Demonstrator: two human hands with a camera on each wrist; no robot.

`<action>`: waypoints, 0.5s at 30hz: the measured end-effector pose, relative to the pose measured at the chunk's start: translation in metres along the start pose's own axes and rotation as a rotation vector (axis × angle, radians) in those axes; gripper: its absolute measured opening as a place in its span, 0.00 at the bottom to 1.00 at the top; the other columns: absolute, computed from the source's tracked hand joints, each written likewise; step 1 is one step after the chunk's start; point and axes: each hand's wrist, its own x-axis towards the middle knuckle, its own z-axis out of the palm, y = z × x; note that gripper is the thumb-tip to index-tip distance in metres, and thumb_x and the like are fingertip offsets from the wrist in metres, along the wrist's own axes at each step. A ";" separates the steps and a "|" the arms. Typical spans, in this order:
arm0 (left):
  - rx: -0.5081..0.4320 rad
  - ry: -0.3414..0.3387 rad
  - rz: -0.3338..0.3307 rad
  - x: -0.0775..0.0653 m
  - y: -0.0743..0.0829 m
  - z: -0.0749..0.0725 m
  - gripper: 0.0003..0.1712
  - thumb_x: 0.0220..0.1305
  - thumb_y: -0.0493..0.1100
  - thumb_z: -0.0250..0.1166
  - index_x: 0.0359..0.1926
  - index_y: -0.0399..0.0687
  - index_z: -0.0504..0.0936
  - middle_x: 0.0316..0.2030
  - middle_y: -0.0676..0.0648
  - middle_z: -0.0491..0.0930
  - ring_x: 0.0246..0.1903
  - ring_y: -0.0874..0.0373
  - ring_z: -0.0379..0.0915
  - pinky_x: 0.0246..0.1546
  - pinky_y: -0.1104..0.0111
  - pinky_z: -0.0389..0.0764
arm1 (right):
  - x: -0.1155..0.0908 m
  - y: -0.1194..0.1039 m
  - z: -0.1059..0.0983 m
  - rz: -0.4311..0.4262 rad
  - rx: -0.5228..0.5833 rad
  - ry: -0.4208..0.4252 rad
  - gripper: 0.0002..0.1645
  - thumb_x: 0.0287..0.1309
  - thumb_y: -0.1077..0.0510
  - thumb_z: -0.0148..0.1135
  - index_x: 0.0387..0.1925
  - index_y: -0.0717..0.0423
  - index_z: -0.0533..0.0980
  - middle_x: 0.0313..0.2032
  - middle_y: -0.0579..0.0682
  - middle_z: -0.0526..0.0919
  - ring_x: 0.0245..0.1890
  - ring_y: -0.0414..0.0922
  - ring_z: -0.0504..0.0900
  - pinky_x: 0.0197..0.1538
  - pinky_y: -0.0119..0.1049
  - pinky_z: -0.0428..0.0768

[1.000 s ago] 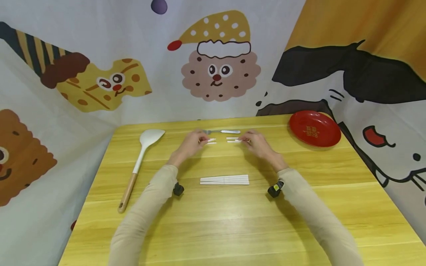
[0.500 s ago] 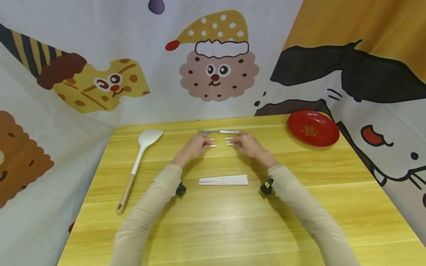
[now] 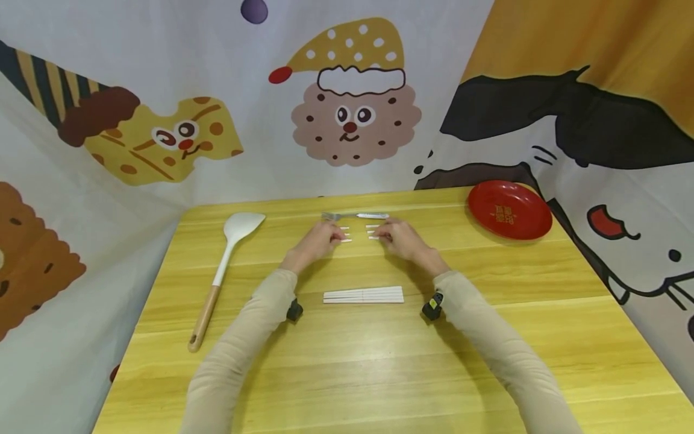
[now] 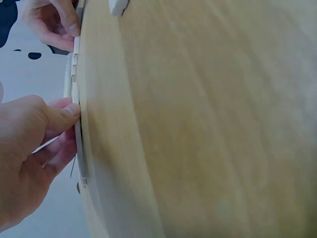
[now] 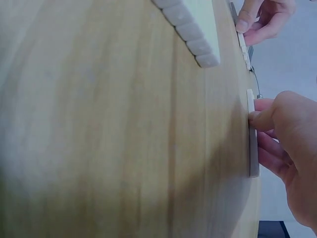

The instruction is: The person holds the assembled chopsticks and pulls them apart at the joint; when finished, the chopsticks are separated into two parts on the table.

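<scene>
In the head view my left hand [image 3: 318, 240] and right hand [image 3: 403, 240] face each other near the far table edge. My left thumb and fingers pinch a slim white stick [image 4: 76, 93] lying along the table. Similarly, my right hand pinches another slim white stick [image 5: 253, 148]. White stick ends stand in short parallel rows beside both hands, with a gap between the two sets; the hands hide the rest. Nearer me lies a row of white sticks [image 3: 363, 295] side by side, narrower at its left. Just beyond the hands is a fork [image 3: 373, 215], tines pointing left.
On the left lies a white spatula [image 3: 242, 226] with a wooden handle. A red plate [image 3: 534, 211] with gold characters sits at the far right corner. A cartoon-printed cloth [image 3: 260, 175] hangs behind the wooden table [image 3: 358, 374].
Both hands have shifted slightly toward me and closer together, with the front pair of white sticks now nearer me. The fork's tines have come into view. Hardly anything moves in the last half second.
</scene>
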 end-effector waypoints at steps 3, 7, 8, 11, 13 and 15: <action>-0.019 -0.007 -0.012 -0.002 0.000 0.000 0.11 0.69 0.31 0.63 0.47 0.40 0.88 0.47 0.41 0.86 0.46 0.51 0.81 0.49 0.64 0.84 | -0.001 0.000 0.001 0.008 0.000 0.003 0.14 0.58 0.72 0.64 0.43 0.59 0.87 0.44 0.56 0.88 0.45 0.51 0.86 0.52 0.41 0.86; -0.031 -0.006 -0.027 -0.004 -0.002 0.000 0.11 0.69 0.31 0.62 0.48 0.40 0.88 0.46 0.42 0.86 0.46 0.51 0.80 0.49 0.64 0.84 | -0.001 -0.001 0.001 -0.006 -0.005 0.009 0.14 0.57 0.73 0.64 0.43 0.59 0.87 0.43 0.56 0.88 0.45 0.51 0.86 0.53 0.42 0.86; -0.029 -0.004 -0.028 -0.004 -0.002 0.000 0.11 0.70 0.31 0.62 0.48 0.40 0.88 0.46 0.42 0.86 0.46 0.51 0.80 0.49 0.64 0.84 | -0.001 -0.002 0.001 -0.010 -0.005 0.011 0.14 0.57 0.73 0.64 0.42 0.59 0.87 0.43 0.56 0.89 0.45 0.51 0.86 0.53 0.42 0.85; -0.032 0.003 -0.031 -0.004 -0.003 0.000 0.11 0.70 0.31 0.62 0.48 0.41 0.88 0.46 0.42 0.86 0.46 0.52 0.80 0.48 0.64 0.84 | 0.001 -0.002 0.001 -0.025 -0.012 0.017 0.14 0.57 0.72 0.64 0.42 0.59 0.87 0.43 0.55 0.89 0.45 0.51 0.86 0.54 0.43 0.85; -0.034 0.006 -0.032 -0.003 -0.003 -0.001 0.11 0.70 0.31 0.62 0.47 0.41 0.88 0.46 0.43 0.86 0.46 0.52 0.80 0.48 0.63 0.84 | 0.002 -0.002 0.001 -0.025 -0.017 0.021 0.13 0.58 0.72 0.65 0.41 0.59 0.87 0.42 0.55 0.89 0.45 0.51 0.86 0.55 0.43 0.85; -0.032 0.011 -0.032 -0.003 -0.003 -0.001 0.11 0.70 0.32 0.62 0.47 0.41 0.88 0.46 0.43 0.86 0.46 0.52 0.80 0.48 0.63 0.84 | 0.002 -0.003 0.000 -0.026 -0.026 0.024 0.12 0.58 0.71 0.65 0.41 0.59 0.87 0.42 0.55 0.89 0.45 0.51 0.86 0.54 0.44 0.85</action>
